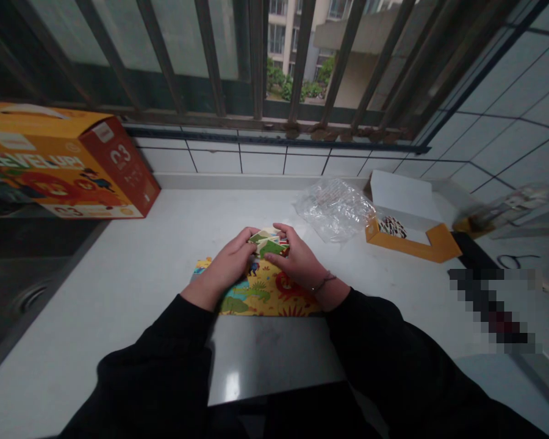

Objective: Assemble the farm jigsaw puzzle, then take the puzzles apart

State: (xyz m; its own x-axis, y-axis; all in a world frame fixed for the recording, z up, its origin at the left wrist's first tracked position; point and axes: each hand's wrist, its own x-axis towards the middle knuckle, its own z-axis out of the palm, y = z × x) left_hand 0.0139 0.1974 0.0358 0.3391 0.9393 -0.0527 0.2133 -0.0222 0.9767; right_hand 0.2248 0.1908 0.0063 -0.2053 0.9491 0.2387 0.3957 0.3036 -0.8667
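Note:
Both hands hold a small bunch of green and cream puzzle pieces (271,245) between them. My left hand (232,263) closes on the bunch from the left, its fingers curled at the edge. From the other side my right hand (301,259) grips it, thumb in front and fingers behind. Beneath them lies a yellow jigsaw puzzle (274,299) with a red lion, a green crocodile and plants. The hands and forearms cover parts of its left and right sides. How many pieces are in the bunch I cannot tell.
An orange LEVEL UP! box (46,164) stands at the left by the sink (50,292). A crumpled clear plastic bag (333,207) lies behind the right hand. Right of it is an opened orange-and-white box (407,247) with several pieces inside. A barred window (256,61) is behind the white countertop (141,268).

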